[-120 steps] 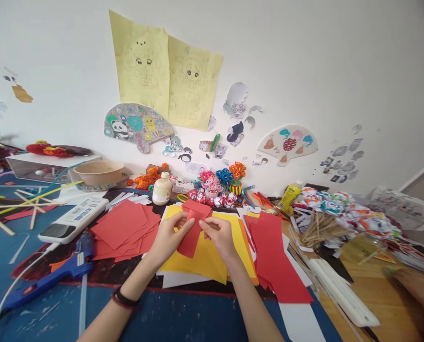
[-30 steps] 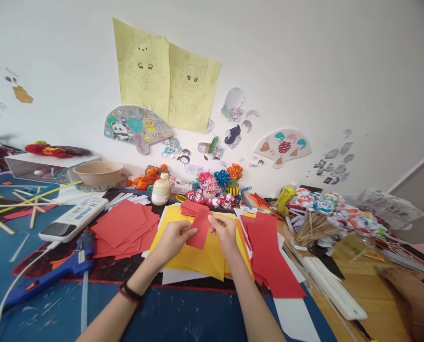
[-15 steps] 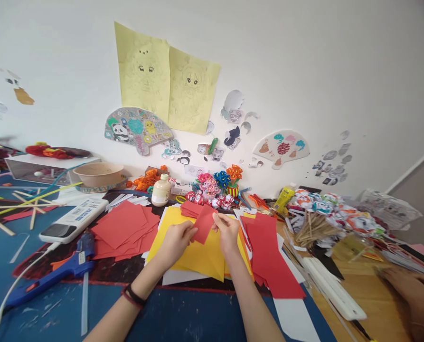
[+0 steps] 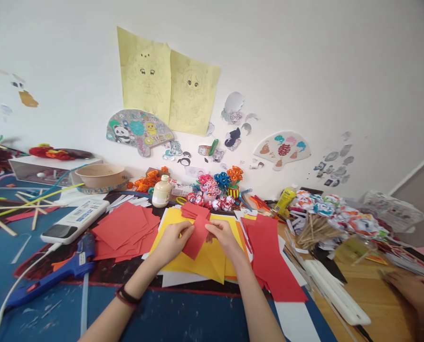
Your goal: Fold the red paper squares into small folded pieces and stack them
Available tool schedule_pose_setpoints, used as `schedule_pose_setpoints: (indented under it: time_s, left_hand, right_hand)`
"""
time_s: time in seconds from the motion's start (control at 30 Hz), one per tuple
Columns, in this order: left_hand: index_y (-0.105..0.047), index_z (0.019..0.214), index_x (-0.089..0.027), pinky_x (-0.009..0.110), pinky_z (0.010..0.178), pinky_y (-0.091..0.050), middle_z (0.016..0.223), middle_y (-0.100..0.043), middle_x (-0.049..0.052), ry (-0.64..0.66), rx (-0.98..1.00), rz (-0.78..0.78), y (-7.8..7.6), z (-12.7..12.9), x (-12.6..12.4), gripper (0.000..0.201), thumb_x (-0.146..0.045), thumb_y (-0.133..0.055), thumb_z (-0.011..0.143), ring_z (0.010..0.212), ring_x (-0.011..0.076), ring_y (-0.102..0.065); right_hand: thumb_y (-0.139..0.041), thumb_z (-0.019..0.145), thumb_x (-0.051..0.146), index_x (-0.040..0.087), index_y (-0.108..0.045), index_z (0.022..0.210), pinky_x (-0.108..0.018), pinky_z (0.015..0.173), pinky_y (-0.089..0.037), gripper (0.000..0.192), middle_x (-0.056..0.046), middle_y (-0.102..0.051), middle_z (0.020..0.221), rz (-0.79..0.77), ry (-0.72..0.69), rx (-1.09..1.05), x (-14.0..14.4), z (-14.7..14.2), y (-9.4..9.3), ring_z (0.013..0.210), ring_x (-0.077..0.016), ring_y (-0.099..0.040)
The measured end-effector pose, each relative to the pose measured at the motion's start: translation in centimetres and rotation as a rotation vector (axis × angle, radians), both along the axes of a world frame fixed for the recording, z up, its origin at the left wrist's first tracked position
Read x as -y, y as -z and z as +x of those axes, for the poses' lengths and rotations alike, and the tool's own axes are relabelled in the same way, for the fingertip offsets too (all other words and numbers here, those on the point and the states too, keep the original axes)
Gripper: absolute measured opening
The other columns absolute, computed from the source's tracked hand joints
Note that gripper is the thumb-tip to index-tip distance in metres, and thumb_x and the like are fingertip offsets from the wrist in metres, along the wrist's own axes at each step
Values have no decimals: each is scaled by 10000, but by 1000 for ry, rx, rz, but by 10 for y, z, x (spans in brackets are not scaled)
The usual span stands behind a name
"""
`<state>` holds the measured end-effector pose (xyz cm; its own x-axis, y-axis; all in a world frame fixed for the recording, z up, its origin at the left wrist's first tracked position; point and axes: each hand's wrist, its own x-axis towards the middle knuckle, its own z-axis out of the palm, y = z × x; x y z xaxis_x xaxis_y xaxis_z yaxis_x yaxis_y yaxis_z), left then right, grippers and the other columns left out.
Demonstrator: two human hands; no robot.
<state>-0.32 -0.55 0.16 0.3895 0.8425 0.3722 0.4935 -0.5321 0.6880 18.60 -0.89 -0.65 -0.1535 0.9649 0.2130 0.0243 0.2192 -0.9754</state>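
Observation:
Between my two hands I hold a small red paper piece over a stack of yellow paper. My left hand pinches its left edge with thumb and fingers. At its upper right edge, my right hand grips it, with some fingertips behind the paper. Just behind lies a small pile of red paper pieces. To the left is a spread stack of red paper squares, and to the right are longer red paper sheets.
A blue glue gun and a white power strip lie left. Behind stand a glue bottle and craft flowers. At right are a white tool, wooden sticks and another person's hand.
The red paper piece has come lower and nearer to me, its tilt changed. My right hand has shifted slightly down and left along its edge. The view has tipped slightly.

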Motion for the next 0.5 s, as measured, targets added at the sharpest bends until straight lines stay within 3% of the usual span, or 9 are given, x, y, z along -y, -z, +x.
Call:
schedule_pose_setpoints:
  time_s: [0.13,0.37,0.5]
  left_hand:
    - [-375,603,-186,243,528,-227,573,-412,-39,129,-18,-115,-2,3,5,315,-336,-354,878,560,115,-368]
    - [-403,635,-181,231,524,-232,588,-441,-42,38,84,-114,6,10,7,211,-256,-358,827,561,106,-378]
    - [-340,590,-184,228,515,-222,556,-379,-49,43,115,-113,7,11,3,206,-232,-371,789,545,97,-338]
  right_hand:
    - [-685,751,385,147,-676,790,-230,581,-396,242,-13,-621,725,10,-19,52,1,0,-1,638,-125,-542]
    - [-651,790,356,165,-623,732,-232,600,-371,201,19,-570,676,74,-92,62,2,-9,-4,628,-119,-508]
    - [-632,802,357,173,-603,693,-239,603,-377,215,18,-562,659,141,-36,67,3,-18,-4,619,-129,-512]
